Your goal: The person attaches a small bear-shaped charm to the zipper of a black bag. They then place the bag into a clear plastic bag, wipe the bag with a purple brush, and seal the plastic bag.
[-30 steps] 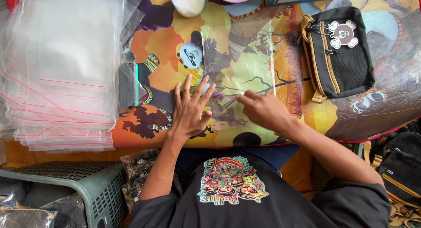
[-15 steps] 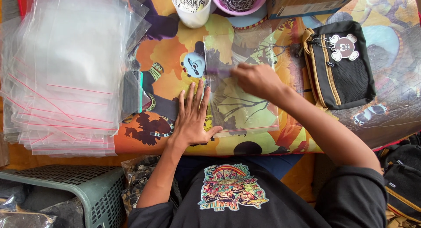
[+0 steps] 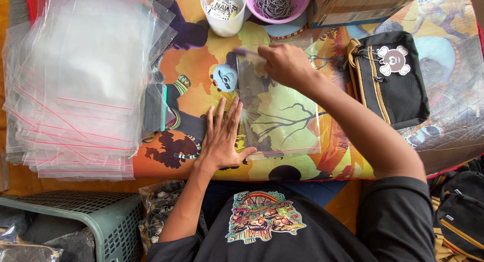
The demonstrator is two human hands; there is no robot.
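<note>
A clear plastic zip bag [image 3: 282, 116] lies flat on the colourful printed table cover [image 3: 201, 75] in front of me. My left hand [image 3: 222, 138] presses flat on the bag's near left corner, fingers spread. My right hand [image 3: 285, 65] is at the bag's far edge with fingers closed, pinching the top strip of the bag near a small purple piece.
A big fanned stack of clear zip bags [image 3: 75, 80] fills the left. A white cup [image 3: 222, 10], a purple bowl of chains [image 3: 275, 4] and a cardboard box [image 3: 363, 5] stand at the back. A black pouch [image 3: 390, 80] lies right. A green basket [image 3: 75, 221] sits below left.
My right hand has slid away from me along the bag, from its near edge to its far edge. My left hand has stayed flat on the near corner.
</note>
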